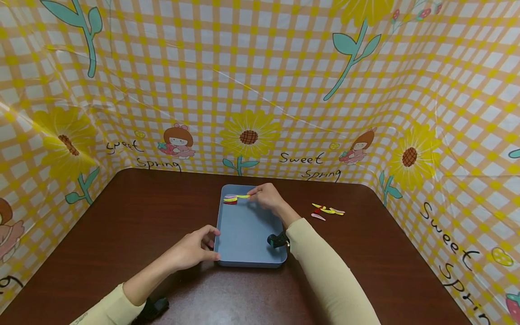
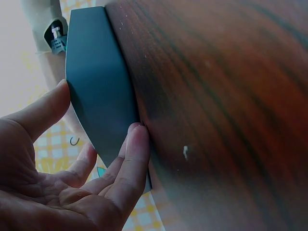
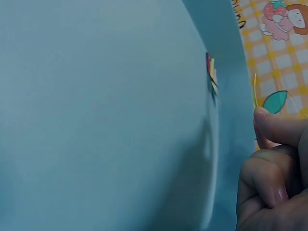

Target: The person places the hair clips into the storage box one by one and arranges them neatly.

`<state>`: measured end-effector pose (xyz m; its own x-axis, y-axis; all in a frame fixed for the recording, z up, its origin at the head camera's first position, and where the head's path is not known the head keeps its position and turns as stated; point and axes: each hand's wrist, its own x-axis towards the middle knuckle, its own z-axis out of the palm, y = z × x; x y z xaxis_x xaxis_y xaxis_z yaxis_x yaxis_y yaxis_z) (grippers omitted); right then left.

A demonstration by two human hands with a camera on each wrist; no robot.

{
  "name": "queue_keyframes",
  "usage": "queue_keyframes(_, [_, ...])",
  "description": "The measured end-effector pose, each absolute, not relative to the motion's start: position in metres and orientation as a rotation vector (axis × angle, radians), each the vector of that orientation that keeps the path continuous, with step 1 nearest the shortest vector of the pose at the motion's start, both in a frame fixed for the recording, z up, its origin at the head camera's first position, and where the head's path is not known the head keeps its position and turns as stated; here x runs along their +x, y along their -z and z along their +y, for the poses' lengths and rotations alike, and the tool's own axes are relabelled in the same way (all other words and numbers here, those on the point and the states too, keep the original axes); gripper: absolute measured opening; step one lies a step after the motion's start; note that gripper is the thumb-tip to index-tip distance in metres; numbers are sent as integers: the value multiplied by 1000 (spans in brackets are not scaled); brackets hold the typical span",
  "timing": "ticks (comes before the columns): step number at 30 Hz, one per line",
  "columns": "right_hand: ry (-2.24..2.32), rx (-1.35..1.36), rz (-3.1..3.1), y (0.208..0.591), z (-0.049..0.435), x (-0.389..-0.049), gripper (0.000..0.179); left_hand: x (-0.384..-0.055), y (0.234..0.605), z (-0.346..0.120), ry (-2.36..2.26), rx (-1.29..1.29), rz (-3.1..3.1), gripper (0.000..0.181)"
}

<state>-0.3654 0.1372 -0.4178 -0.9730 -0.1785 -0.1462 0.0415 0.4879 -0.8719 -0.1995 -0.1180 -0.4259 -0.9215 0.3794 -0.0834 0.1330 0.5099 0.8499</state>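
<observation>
In the head view I see the right hand (image 1: 266, 197) pinching a yellow clip (image 1: 243, 196) over the far end of the tray (image 1: 249, 239); more clips (image 1: 230, 202) lie in its far left corner, while a scattered group (image 1: 337, 211) sits on the desk (image 1: 170, 203) to the right. From the left wrist I get the left hand (image 2: 91, 178), thumb and fingers spread apart, touching the tray's outer wall. In the right wrist view, thumb and finger press together, the yellow clip protruding beyond them.
</observation>
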Motion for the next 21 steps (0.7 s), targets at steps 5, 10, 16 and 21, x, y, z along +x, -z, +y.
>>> queue_keyframes(5, [1489, -134, 2493, 426, 131, -367, 14, -199, 425, -118, -1375, 436, 2489, 54])
queue_keyframes(10, [1497, -171, 2481, 433, 124, -365, 16, -200, 426, -118, -1379, 432, 2486, 55])
queue_keyframes(16, [1463, -166, 2512, 440, 116, -362, 14, -200, 426, -118, -1372, 443, 2491, 54])
queue_keyframes(21, [1388, -131, 2595, 445, 110, -361, 10, -200, 426, -119, -1368, 445, 2491, 55])
